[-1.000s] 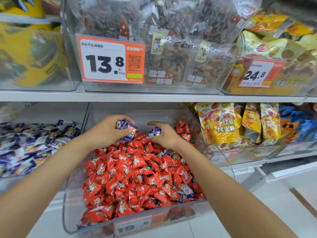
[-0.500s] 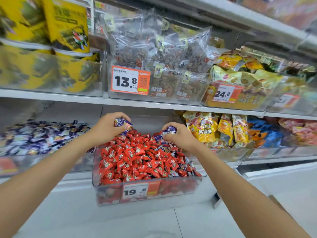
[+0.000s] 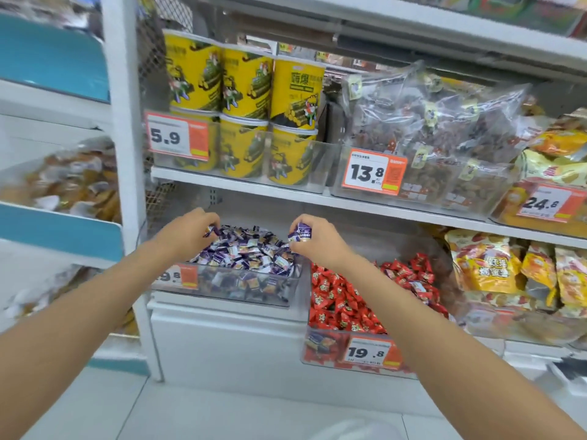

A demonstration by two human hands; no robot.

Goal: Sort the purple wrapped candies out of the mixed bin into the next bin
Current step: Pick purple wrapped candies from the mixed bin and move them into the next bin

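Purple wrappers with white panels mark the candies (image 3: 301, 233) pinched between the thumb and curled fingers of the right hand (image 3: 320, 244), just above the right end of the clear bin (image 3: 254, 287), which is heaped with the same purple sweets. Over the heap's left side, the left hand (image 3: 187, 236) curls round a few more. Just beside it on the right, the mixed bin (image 3: 320, 360) holds mostly red candies (image 3: 343, 306).

We face white store shelving (image 3: 286, 193); taking the white upright post (image 3: 122, 128) as our mark, yellow snack canisters (image 3: 244, 87) stand just right of it, blurred teal-edged shelves (image 3: 60, 233) lie left of it, pale floor tiles (image 3: 254, 417) spread below it
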